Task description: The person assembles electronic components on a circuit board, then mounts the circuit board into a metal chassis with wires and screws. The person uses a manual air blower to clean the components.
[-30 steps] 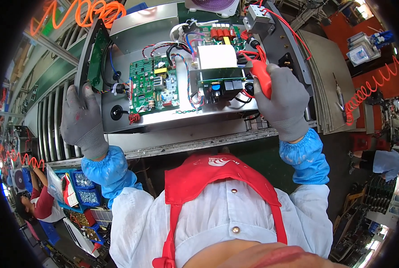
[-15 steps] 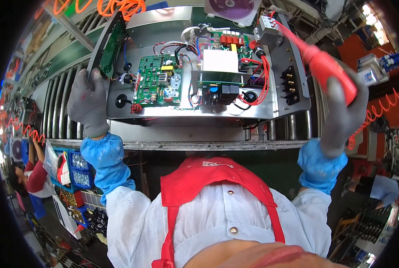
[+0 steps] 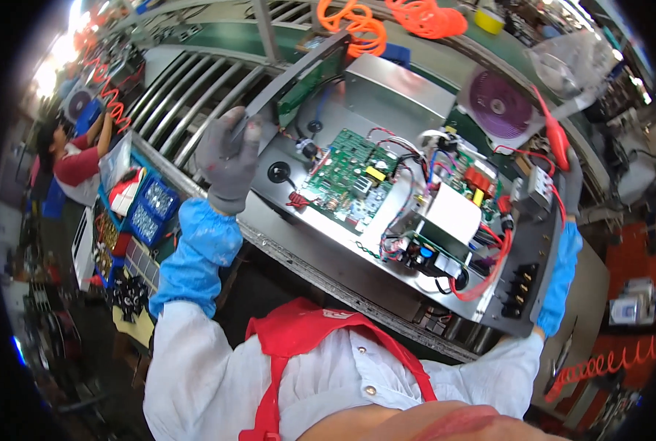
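Note:
An open metal chassis [image 3: 320, 234] lies tilted across the view, its left end farther up than its right. Inside are a green circuit board [image 3: 342, 173], a white-topped module [image 3: 453, 214] and bundles of red wires. My left hand [image 3: 228, 158], in a grey glove, is closed on the near corner of the chassis's dark left end panel [image 3: 298, 73]. Beyond the right end panel, my gloved right hand [image 3: 573, 187] is partly hidden. A red tapered tool [image 3: 556, 140] rises from it, beside a grey terminal block [image 3: 533, 192]; the fingers are mostly out of sight.
The chassis rests on a roller conveyor [image 3: 195, 99] with a metal edge rail. Behind it stands a purple fan [image 3: 497, 103], near coiled orange hoses [image 3: 427, 16]. Blue bins [image 3: 151, 209] of small parts sit at left, where another person [image 3: 78, 158] works.
My view has turned, so the chassis appears slanted and farther right. My right hand, with the red tool, has gone from in front of the right panel to beyond it. The left hand stays at its corner.

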